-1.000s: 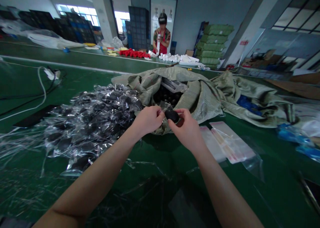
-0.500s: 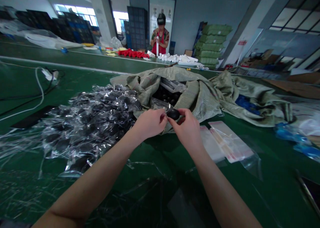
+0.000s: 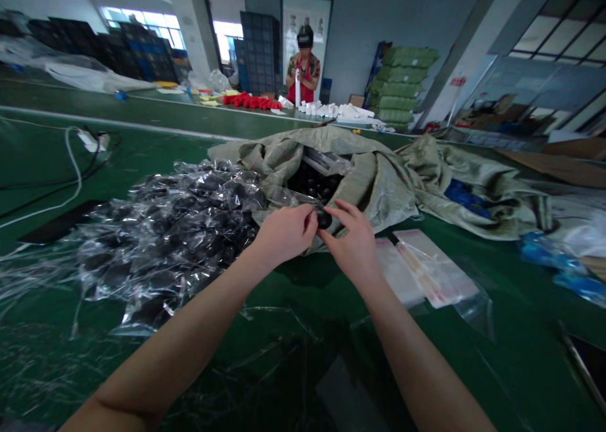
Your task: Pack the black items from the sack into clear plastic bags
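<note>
My left hand [image 3: 288,231] is closed, pinching a clear plastic bag [image 3: 290,197] whose film sticks out above the knuckles. Between both hands sits a shiny black egg-shaped piece [image 3: 324,218], its left end at the bag's mouth; how far inside it lies, I cannot tell. Thumb and fingers of my right hand [image 3: 351,239] grip its right side. Just beyond is an open woven sack [image 3: 379,186] with more black pieces [image 3: 315,182] inside. Left of my hands lies a heap of black pieces wrapped in clear bags [image 3: 175,223].
Flat clear bags [image 3: 435,268] lie on the green table [image 3: 293,293] to the right. Plastic strips [image 3: 42,356] are scattered at left. A white cable [image 3: 76,167] lies farther left. Across the table a person [image 3: 303,72] stands behind red and white items [image 3: 253,102].
The black piece has shifted slightly left, toward my left hand and the bag. My right fingers have moved with it and spread a little. More of the bag's film shows above my left hand.
</note>
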Demonstrator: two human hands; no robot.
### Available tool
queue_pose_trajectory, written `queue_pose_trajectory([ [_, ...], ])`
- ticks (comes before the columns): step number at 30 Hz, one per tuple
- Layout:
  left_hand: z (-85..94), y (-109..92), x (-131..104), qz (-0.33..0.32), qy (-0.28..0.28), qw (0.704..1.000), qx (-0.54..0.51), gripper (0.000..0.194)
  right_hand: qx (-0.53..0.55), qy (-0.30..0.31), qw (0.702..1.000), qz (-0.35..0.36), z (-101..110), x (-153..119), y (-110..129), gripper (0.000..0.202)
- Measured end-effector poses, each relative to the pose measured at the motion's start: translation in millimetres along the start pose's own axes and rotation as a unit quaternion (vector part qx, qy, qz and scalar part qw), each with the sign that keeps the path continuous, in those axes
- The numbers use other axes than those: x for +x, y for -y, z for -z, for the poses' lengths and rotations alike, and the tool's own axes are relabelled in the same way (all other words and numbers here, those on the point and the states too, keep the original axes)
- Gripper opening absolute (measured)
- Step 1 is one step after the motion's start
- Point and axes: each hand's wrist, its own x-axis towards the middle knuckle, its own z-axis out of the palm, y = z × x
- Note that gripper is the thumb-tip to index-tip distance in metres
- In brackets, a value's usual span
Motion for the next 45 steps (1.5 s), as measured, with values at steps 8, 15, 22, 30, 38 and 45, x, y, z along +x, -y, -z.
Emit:
queue_pose_trajectory([
  [8,2.5,-2,-2,-0.017,0.015,0.999,-0.026,0.027,-0.002,-0.021,0.999,-0.03,0,-3,8,0.03],
  [15,-2.7,0,6,0.008,0.017,0.984,-0.177,0.027,0.153,0.033,0.982,-0.105,-4,2,-3,0.034],
  [22,-5.1,5,10,0.061,0.048,0.944,-0.32,0.027,0.396,0.037,0.876,-0.274,-1,11,-15,0.057],
  [30,-3.6,2,8,0.097,0.078,0.919,-0.375,0.025,0.5,-0.014,0.78,-0.376,-1,19,-13,0.034],
  [38,-9.3,-10,7,0.092,0.043,0.963,-0.251,0.027,0.143,-0.049,0.959,-0.241,9,16,-18,0.026],
  [45,-5.2,-18,17,0.145,0.059,0.973,-0.172,0.029,-0.083,0.013,0.982,-0.168,34,37,1,0.027],
])
